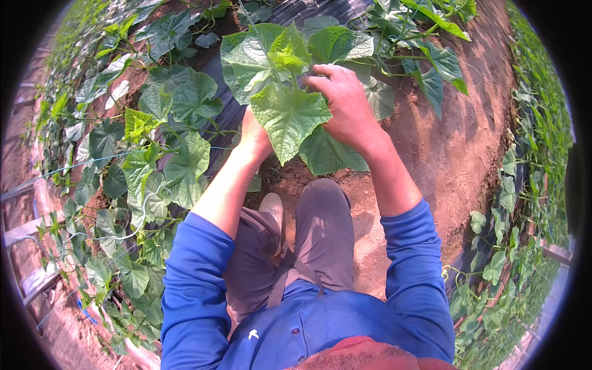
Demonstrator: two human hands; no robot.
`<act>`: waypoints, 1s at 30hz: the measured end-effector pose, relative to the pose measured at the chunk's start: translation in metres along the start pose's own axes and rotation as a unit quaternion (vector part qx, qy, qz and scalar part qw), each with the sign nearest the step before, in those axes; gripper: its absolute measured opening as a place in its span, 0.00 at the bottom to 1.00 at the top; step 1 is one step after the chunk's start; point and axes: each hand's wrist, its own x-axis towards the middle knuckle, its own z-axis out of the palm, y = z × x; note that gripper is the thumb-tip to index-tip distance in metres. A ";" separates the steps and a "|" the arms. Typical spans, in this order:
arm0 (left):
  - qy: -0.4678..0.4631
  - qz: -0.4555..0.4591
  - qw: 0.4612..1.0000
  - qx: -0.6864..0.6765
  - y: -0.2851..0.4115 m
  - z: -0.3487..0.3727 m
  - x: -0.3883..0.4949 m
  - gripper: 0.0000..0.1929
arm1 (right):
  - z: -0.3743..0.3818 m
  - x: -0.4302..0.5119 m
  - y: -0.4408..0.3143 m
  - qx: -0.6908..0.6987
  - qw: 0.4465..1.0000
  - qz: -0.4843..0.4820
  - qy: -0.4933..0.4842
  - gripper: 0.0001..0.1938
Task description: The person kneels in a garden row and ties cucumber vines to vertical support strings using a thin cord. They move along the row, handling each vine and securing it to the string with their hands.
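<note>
A young cucumber vine stands upright before me, with its pale green growing tip (287,59) between my hands. One broad leaf (290,121) spreads towards me below the tip. My left hand (254,135) reaches in behind that leaf, which hides its fingers and whatever they touch. On the other side, my right hand (346,104) is beside the upper stem (294,82), thumb and forefinger bent towards it. Whether those fingertips pinch anything is not clear. A thin string (257,36) runs up from the vine past its larger back leaf (240,62).
More cucumber vines (185,99) line the left side, crossed by a light blue cord (83,164). Black plastic mulch (226,113) lies beneath them. A bare soil path (439,162) runs on the right, beside another planted row (532,185). My bent knee (323,203) is just below the leaves.
</note>
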 end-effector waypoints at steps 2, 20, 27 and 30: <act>-0.006 -0.001 0.998 0.059 -0.003 -0.001 0.000 0.17 | 0.002 -0.003 0.000 0.077 0.996 0.002 -0.049 0.23; -0.016 0.065 0.948 0.311 0.030 0.022 -0.015 0.14 | 0.020 -0.035 0.007 0.380 0.898 0.223 0.006 0.15; 0.003 0.070 0.964 0.256 0.002 0.015 -0.006 0.17 | 0.047 -0.010 0.024 0.351 0.876 0.331 -0.011 0.13; 0.029 -0.001 0.968 0.249 0.019 0.014 -0.008 0.19 | 0.038 0.016 0.004 0.234 0.929 0.280 -0.055 0.18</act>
